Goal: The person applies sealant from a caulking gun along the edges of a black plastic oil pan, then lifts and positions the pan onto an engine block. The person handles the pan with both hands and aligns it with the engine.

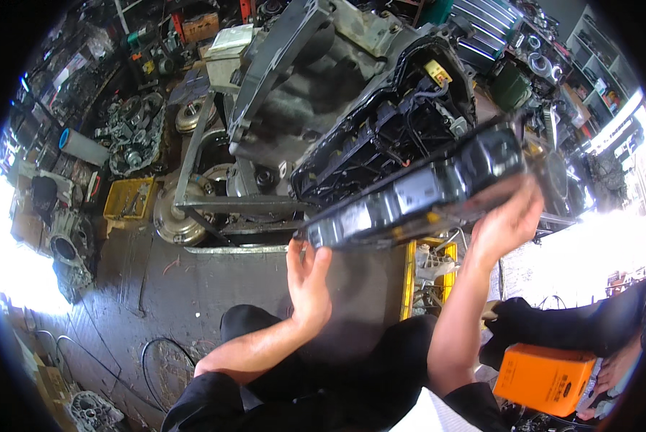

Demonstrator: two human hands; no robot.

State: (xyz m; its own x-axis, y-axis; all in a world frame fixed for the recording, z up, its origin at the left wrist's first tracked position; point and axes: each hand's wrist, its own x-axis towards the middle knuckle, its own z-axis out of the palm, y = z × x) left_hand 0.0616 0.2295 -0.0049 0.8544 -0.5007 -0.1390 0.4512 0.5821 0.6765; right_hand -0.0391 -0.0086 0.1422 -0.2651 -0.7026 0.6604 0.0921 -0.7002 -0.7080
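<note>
A glossy black transmission oil pan [409, 191] is held between my two hands, tilted with its right end higher. The fingers of my left hand [310, 284] are closed on its lower left corner. My right hand [509, 223] grips the right end from underneath. Just beyond the pan is a grey metal transmission housing [301, 101] on a metal frame [244, 207]. Its open side faces me, and black parts, wiring and a yellow connector [437, 72] show inside. The pan hides the lower right part of that opening.
Yellow crates of metal parts stand below the pan [408, 281] and at the left [150, 199]. A round metal converter [179, 216] lies by the frame. At the lower right are an orange box [546, 378] and another person's dark-clothed leg [575, 317]. A black cable [146, 356] crosses the floor.
</note>
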